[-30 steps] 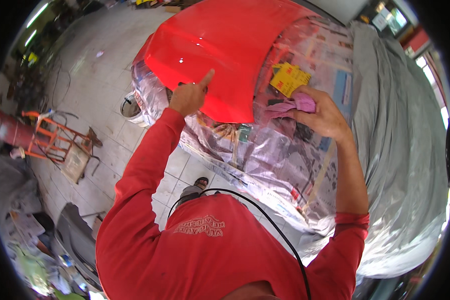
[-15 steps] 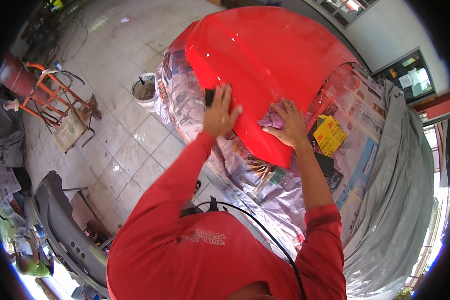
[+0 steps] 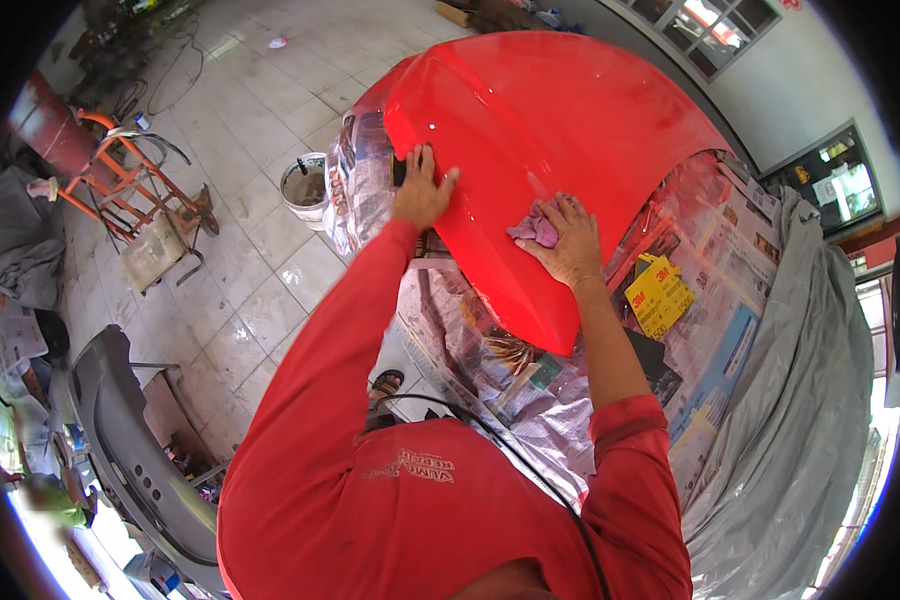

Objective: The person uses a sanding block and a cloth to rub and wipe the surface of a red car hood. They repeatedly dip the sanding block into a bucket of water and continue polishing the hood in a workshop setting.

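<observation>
A glossy red car body panel (image 3: 530, 130) lies in front of me, wet-looking in places. My left hand (image 3: 423, 195) is at its left edge, fingers pressed down over a small black piece that looks like sandpaper (image 3: 400, 173), mostly hidden under them. Bunched under the fingers of my right hand (image 3: 573, 250) is a pink-purple cloth (image 3: 536, 228), which rests on the panel right of the middle. A yellow-backed sandpaper sheet (image 3: 660, 297) lies to the right of my right forearm, with dark sheets (image 3: 653, 362) beside it.
Newspaper (image 3: 735, 270) and clear plastic surround the panel. Grey sheeting (image 3: 800, 400) hangs at the right. A bucket (image 3: 305, 185) stands on the tiled floor at left, beyond it an orange hand truck (image 3: 130, 205). A grey bumper (image 3: 135, 450) sits at lower left.
My left hand has slid farther up along the panel's left edge with the black piece. My right hand and the cloth have shifted slightly. The whole view has tilted a little.
</observation>
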The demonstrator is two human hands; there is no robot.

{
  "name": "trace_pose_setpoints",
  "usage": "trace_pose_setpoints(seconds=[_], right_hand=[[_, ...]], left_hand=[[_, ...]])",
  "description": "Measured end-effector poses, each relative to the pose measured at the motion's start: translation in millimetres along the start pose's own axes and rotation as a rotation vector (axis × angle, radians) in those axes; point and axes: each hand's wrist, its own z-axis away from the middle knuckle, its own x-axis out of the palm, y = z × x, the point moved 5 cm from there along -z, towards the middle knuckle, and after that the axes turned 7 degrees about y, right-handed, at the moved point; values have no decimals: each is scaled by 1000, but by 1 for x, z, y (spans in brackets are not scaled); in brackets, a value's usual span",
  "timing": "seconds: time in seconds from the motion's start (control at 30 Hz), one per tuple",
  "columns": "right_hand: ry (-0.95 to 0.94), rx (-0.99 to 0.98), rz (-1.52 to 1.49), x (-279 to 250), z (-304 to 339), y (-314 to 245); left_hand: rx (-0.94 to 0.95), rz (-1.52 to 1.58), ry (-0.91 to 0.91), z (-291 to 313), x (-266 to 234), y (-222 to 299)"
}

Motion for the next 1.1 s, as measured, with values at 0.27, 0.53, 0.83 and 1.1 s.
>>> trace_pose_setpoints(seconds=[0.27, 0.53, 0.83, 1.1], right_hand=[[-3, 18, 22, -2, 10, 10], [40, 15, -29, -1, 6, 2], [71, -52, -41, 6, -3, 3], [-4, 29, -8, 17, -32, 20]], left_hand=[[-57, 93, -32, 118, -12, 93], [-213, 55, 102, 62, -4, 50], [-355, 111, 41, -4, -21, 10], [-104, 4, 34, 82, -2, 63]])
